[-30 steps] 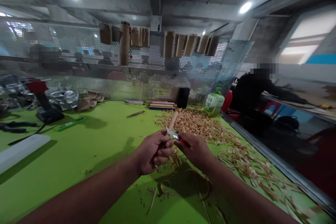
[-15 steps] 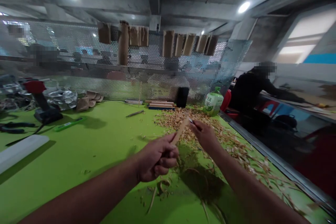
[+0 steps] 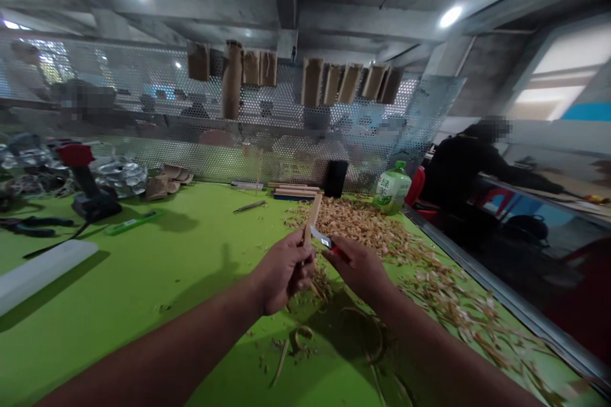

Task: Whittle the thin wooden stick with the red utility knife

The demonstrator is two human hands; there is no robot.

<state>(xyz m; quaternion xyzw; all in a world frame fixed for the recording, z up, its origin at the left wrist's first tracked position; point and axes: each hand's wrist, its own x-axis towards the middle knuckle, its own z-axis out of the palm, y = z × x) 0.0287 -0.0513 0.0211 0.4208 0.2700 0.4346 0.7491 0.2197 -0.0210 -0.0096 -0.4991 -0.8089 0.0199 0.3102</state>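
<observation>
My left hand (image 3: 286,270) is wrapped round the lower end of a pale wooden strip (image 3: 314,213), which points up and away from me. Closed on the red handle of a utility knife (image 3: 326,241), my right hand (image 3: 360,264) sits just right of the strip. The knife's blade meets the strip's right side just above my left fingers. Beneath and beyond both hands, curled wood shavings (image 3: 363,222) lie heaped on the green tabletop (image 3: 200,267).
A green-labelled bottle (image 3: 392,187) and a black phone-like slab (image 3: 336,179) stand at the back. Wooden strips (image 3: 296,192) lie beside them. On the left are a cordless drill (image 3: 86,184), pliers (image 3: 35,225) and a white block (image 3: 48,273). A person (image 3: 470,165) sits at the right.
My right hand has drawn the knife back toward me, from near the strip's far end to near my left hand. The strip now stands steeper in view.
</observation>
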